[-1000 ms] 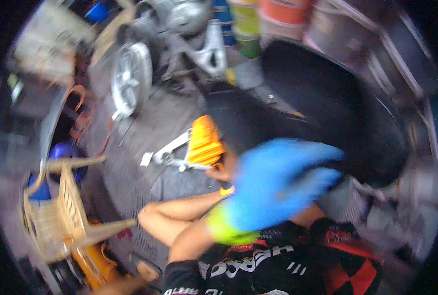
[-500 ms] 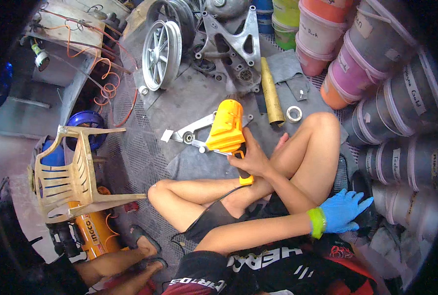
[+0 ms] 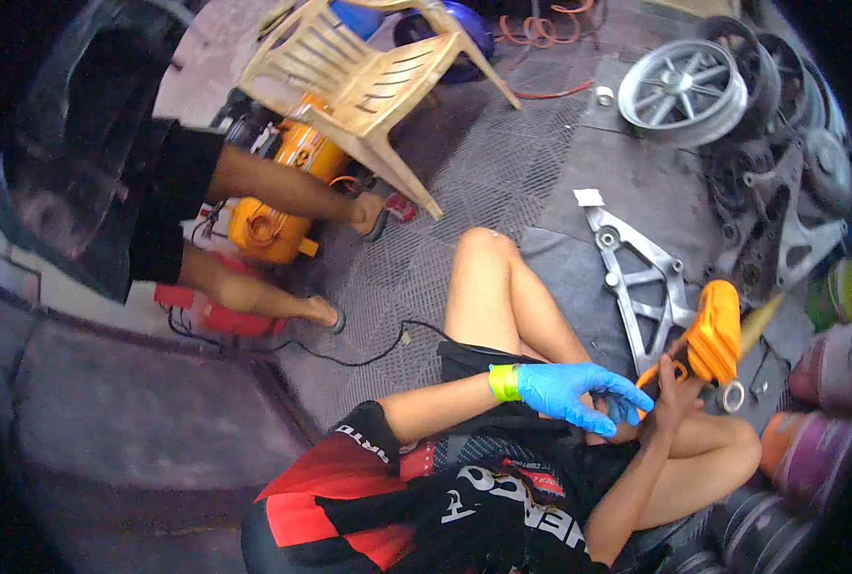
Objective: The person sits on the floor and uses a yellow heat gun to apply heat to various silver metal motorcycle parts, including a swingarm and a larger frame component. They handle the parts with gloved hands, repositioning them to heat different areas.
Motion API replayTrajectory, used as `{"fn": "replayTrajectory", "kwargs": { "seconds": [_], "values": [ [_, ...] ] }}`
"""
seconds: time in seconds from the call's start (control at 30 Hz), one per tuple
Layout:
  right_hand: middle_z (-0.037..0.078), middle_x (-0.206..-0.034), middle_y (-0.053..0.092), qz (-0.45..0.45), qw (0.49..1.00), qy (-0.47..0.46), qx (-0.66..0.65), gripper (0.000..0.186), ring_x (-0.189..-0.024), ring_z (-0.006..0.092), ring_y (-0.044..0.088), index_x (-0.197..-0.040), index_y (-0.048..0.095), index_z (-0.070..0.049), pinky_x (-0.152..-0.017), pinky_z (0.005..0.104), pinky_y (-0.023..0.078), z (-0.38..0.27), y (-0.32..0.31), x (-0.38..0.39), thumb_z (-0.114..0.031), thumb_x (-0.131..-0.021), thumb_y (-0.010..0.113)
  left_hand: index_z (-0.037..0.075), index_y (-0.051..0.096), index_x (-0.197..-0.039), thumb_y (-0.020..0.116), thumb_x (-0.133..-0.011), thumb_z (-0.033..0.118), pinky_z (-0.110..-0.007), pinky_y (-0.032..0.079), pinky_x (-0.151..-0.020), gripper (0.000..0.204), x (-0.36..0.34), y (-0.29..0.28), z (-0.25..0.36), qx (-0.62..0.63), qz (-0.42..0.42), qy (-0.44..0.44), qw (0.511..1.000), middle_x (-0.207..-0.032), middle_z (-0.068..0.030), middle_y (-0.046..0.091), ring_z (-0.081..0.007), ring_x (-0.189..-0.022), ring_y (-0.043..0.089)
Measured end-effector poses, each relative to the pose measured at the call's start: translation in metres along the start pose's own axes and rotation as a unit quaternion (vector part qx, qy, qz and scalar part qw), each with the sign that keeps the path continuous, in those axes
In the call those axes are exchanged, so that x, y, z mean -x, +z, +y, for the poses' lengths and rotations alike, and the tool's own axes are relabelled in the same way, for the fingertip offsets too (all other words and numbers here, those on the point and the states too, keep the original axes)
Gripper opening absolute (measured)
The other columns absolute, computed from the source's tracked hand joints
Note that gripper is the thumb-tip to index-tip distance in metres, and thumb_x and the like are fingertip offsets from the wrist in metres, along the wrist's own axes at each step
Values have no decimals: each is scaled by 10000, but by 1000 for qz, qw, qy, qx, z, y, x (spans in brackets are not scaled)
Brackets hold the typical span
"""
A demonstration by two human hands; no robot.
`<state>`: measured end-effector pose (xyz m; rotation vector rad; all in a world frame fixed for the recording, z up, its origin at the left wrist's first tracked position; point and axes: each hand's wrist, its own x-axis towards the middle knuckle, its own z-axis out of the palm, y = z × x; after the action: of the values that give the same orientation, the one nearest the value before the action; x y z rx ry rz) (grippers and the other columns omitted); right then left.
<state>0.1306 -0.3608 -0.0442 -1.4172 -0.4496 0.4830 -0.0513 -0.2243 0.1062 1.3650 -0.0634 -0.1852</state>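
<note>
My right hand [image 3: 670, 400], bare, is wrapped round the handle of a yellow-orange heat gun [image 3: 718, 335], held above my folded leg. Much of the handle is hidden by the fingers. My left hand [image 3: 579, 394], in a blue glove with a bright green band at the wrist, reaches toward the handle's lower end. Its fingers are stretched and slightly curved, thumb apart; whether they touch the handle I cannot tell. Just beyond the heat gun, a silver cast-metal bracket [image 3: 622, 285] with a white tag lies on grey cloth. A metal ring [image 3: 730, 397] sits beside my right knee.
Silver spoked wheel rims [image 3: 684, 91] and metal castings [image 3: 799, 220] lie at the far right. Paint buckets [image 3: 813, 454] line the right side. A beige plastic chair [image 3: 383, 81], an orange tank [image 3: 273, 225] and another person's legs [image 3: 263, 297] are left. A black cord [image 3: 378, 356] crosses the matting.
My view has swung left. The gloved left hand has come from the far right back to the heat gun's handle. My right hand still holds the heat gun, now off to the bracket's right.
</note>
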Motion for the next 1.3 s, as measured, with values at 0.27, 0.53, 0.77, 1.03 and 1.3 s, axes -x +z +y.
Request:
{"fn": "replayTrajectory", "kwargs": {
  "seconds": [0.27, 0.53, 0.77, 1.03, 1.3],
  "values": [
    [52, -1099, 580, 1, 1000, 0, 1, 407, -965, 173, 565, -1224, 487, -47, -894, 303, 460, -34, 3, 2, 1, -875, 689, -31, 509, -1440, 710, -964, 259, -397, 498, -1035, 593, 91, -18, 1, 47, 155, -16, 987, -1282, -150, 666, -237, -1155, 642],
    [55, -1009, 570, -36, 998, 3, -53, 418, -815, 111, 554, -1251, 483, -43, -713, 233, 465, -25, 2, 0, -26, -882, 680, 9, 737, -1029, 683, -885, 213, -440, 563, -739, 256, 340, -298, -23, -486, 765, -50, 419, -921, -181, 740, -311, -831, 708],
    [44, -1191, 632, -4, 980, -38, 196, 499, -977, 198, 636, -1317, 555, -83, -852, 360, 526, -23, -3, 7, -193, -876, 761, -23, 676, -1111, 670, -909, 125, -423, 539, -817, 251, 362, -362, -20, -279, 685, -75, 668, -1045, -167, 711, -283, -901, 656],
    [76, -1056, 590, -41, 997, 68, 15, 509, -952, 169, 572, -1243, 521, -14, -846, 343, 481, -63, 20, -1, -60, -774, 714, -23, 639, -929, 726, -780, -16, -342, 513, -785, 172, 327, -336, 36, -555, 506, -252, 610, -858, -69, 605, -162, -801, 552],
    [168, -1023, 615, -18, 999, -20, 31, 605, -918, 262, 630, -1279, 401, -5, -805, 383, 504, -69, 26, -7, -83, -766, 711, 0, 652, -1122, 710, -905, -27, -253, 451, -936, 226, 90, -145, 231, -523, 421, 17, 741, -1094, -12, 636, -119, -996, 578]
  ]
}}
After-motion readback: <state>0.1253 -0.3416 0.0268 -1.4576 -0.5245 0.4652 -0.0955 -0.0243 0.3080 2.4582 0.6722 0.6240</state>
